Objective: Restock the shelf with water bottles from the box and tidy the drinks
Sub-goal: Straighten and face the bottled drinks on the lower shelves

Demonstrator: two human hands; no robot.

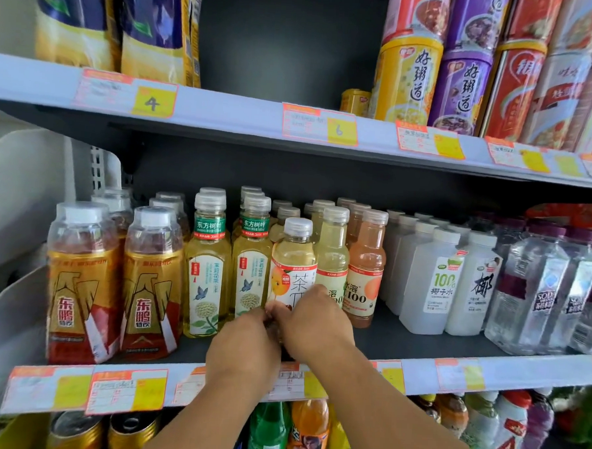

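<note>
Now both hands' fingers clamp the tea bottle (294,258) low down, left hand (244,338) beside right hand (317,323)

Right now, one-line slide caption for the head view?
Both hands grip the pale yellow white-capped tea bottle on the grey middle shelf among drinks.

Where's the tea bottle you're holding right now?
Head view, middle shelf, centre front: the tea bottle stands between the jasmine tea and a pale yellow bottle, both hands at its base.
</note>
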